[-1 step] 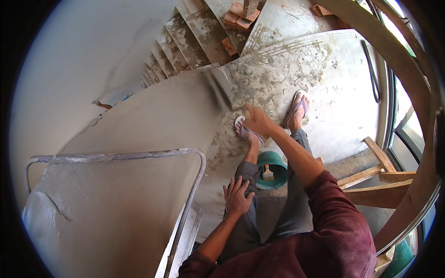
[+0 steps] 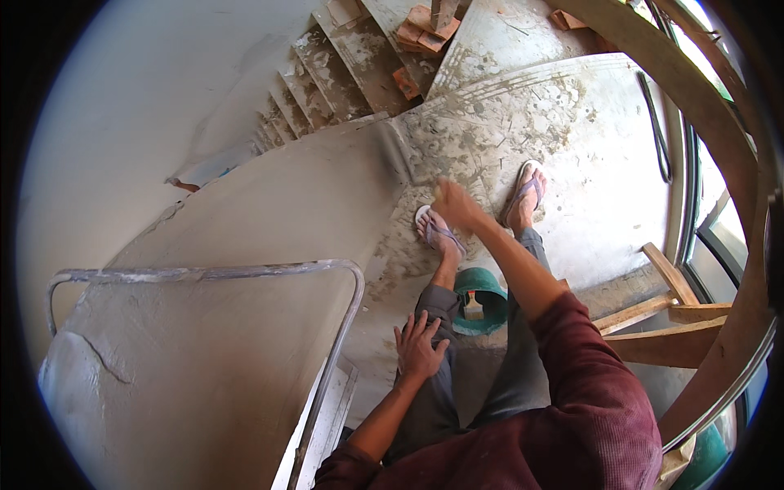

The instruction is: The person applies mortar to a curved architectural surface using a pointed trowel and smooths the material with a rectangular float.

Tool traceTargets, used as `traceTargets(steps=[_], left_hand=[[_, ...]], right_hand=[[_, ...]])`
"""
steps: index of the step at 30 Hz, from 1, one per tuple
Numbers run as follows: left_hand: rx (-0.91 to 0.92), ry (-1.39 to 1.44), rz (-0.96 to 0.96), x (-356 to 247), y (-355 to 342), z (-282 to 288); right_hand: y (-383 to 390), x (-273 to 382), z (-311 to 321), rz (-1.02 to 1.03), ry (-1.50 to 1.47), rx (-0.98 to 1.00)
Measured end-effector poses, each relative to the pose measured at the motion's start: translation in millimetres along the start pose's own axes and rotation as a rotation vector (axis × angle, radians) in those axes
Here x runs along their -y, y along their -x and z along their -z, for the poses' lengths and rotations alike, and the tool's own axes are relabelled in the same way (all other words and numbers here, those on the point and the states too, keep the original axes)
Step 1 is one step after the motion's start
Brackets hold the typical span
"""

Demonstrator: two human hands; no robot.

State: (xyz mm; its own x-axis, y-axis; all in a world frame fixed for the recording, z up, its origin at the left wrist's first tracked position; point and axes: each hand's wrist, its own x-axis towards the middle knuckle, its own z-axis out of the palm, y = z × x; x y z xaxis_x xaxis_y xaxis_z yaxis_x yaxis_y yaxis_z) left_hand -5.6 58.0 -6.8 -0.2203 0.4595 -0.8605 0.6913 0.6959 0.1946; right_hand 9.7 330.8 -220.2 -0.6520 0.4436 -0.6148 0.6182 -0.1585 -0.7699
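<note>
My right hand (image 2: 459,204) is closed around the pale handle of a plastering trowel (image 2: 398,153), reached out ahead of me. The trowel's blade is smeared by motion and lies along the edge of the smooth grey plastered wall (image 2: 269,212); whether it touches cannot be told. My left hand (image 2: 420,346) rests on my left knee with fingers spread and nothing in it. Between my legs stands a green bucket (image 2: 477,281), with a paintbrush (image 2: 473,307) showing inside.
A bent metal tube frame (image 2: 204,274) stands close on the left. Stairs (image 2: 327,73) descend at the far left, with orange bricks (image 2: 429,28) near them. Mortar spatters the floor (image 2: 506,122). Wooden pieces (image 2: 665,347) and a curved board (image 2: 719,122) are on the right.
The trowel's blade has shifted slightly and looks narrower, and my right hand has turned a little. My left hand stays on the knee.
</note>
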Motion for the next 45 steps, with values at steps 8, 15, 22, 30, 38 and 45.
traceTargets(steps=[8, 15, 22, 30, 38, 45], left_hand=[[0.0, -0.038, -0.008, 8, -1, -5], [0.005, 0.019, 0.025, 4, 3, -9], [0.019, -0.047, 0.002, 8, -2, 1], [-0.027, 0.01, 0.003, 9, 1, -8], [-0.002, -0.024, -0.019, 6, -4, 8], [0.009, -0.015, 0.016, 4, -1, 1]], right_hand=[[-84, -39, -11, -0.197, 0.049, 0.08], [5, 13, 0, 0.221, -0.08, -0.048], [-101, -44, -1, -0.155, -0.022, -0.017], [-55, 2, 10, 0.191, 0.041, 0.041], [-88, -24, -3, -0.113, -0.012, -0.071], [-8, 33, 17, 0.25, -0.043, 0.007]])
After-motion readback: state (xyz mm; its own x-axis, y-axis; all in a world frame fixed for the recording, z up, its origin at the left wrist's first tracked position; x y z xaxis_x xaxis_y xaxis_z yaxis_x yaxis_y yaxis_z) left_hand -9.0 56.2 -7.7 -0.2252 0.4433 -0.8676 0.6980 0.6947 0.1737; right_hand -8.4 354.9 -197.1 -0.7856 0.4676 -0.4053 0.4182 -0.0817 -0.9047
